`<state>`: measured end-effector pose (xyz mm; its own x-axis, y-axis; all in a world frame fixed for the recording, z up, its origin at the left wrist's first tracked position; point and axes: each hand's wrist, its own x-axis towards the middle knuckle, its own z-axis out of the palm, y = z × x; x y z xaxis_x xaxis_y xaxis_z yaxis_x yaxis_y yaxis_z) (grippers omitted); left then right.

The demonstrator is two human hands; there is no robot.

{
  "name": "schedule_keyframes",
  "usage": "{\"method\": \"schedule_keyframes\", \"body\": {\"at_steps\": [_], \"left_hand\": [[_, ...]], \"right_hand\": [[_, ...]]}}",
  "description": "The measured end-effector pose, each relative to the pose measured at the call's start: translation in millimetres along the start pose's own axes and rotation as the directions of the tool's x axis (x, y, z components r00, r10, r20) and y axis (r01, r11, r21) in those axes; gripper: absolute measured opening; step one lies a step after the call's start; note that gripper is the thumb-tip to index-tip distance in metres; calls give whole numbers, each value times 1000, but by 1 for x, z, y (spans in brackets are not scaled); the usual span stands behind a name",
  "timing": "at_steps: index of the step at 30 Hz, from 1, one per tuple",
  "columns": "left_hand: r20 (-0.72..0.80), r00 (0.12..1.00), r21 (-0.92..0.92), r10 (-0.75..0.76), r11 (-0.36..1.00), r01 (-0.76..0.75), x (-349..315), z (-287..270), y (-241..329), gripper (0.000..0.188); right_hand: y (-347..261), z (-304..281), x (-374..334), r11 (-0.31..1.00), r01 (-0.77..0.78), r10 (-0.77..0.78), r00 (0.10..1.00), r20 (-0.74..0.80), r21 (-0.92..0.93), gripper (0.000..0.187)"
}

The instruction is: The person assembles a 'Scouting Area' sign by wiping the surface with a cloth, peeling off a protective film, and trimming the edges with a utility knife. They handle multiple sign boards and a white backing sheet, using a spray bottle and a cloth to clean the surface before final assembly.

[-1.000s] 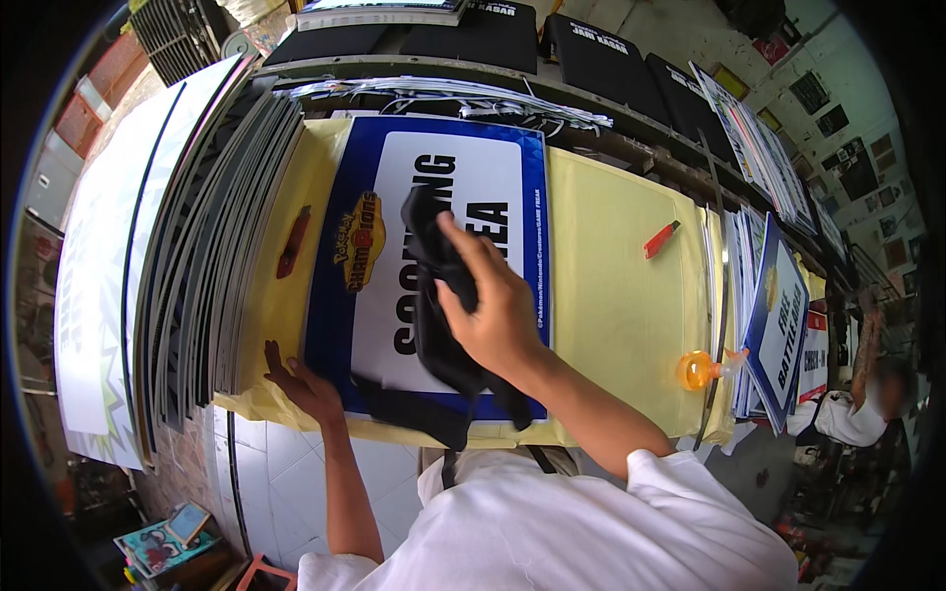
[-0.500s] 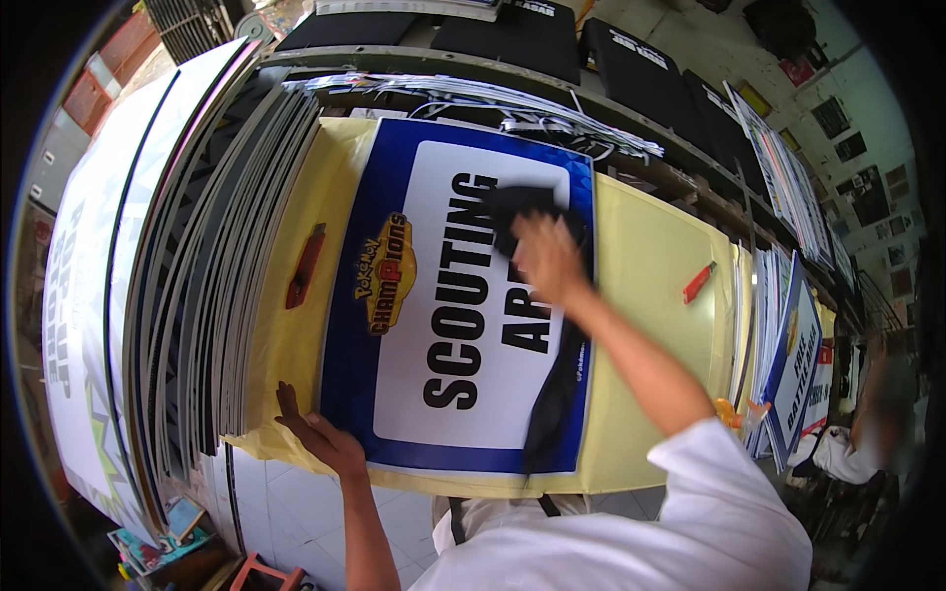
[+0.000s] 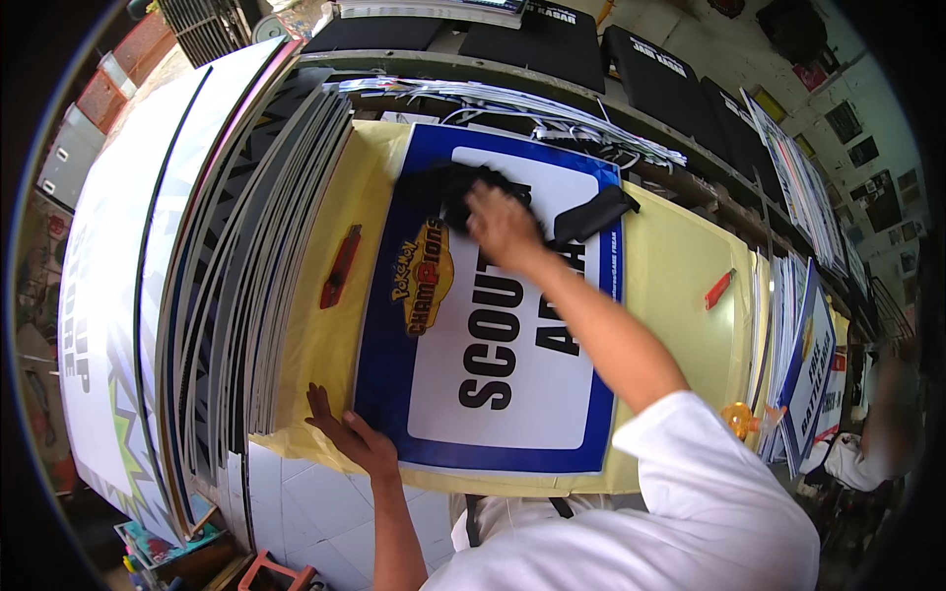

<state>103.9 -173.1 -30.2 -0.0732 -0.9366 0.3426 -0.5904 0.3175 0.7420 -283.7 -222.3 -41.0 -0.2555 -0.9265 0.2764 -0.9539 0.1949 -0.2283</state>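
Note:
A blue-bordered sign board [image 3: 581,443] with a white panel, large black lettering and a yellow logo lies flat in front of me. My right hand [image 3: 503,227] presses a bunched black cloth [image 3: 434,192] onto its upper left part, both blurred by motion. A loose tail of the cloth trails right over the board's surface. Low at the board's left edge rests my left hand [image 3: 360,438], its fingers spread and nothing in them. Under the board is a pale yellow covered worktop [image 3: 680,394].
A red cutter knife [image 3: 340,266] lies left of the board, a smaller red cutter [image 3: 720,289] right of it. Stacked panels [image 3: 286,266] stand along the left; more boards [image 3: 808,364] lean at right, near an orange spray bottle [image 3: 739,420]. A person [image 3: 857,453] sits far right.
My right hand has swept the black cloth leftward across the upper board, and the cloth's tail has swung up from the lower right. My left hand stays at the board's lower left edge.

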Motion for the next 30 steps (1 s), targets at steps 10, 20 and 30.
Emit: {"method": "schedule_keyframes", "body": {"at_steps": [10, 20, 30], "left_hand": [[27, 1000, -3, -8, 1000, 8, -5, -3, -7, 58], [0, 1000, 26, -19, 999, 19, -4, -5, -14, 60], [35, 999, 14, 3, 1000, -4, -4, -4, -4, 60]], "right_hand": [[114, -52, -89, 914, -394, 389, 919, -65, -101, 51], [-28, -39, -133, 999, -9, 3, 992, 129, 47, 47], [83, -63, -160, 861, -503, 489, 858, -156, -68, 48]]}}
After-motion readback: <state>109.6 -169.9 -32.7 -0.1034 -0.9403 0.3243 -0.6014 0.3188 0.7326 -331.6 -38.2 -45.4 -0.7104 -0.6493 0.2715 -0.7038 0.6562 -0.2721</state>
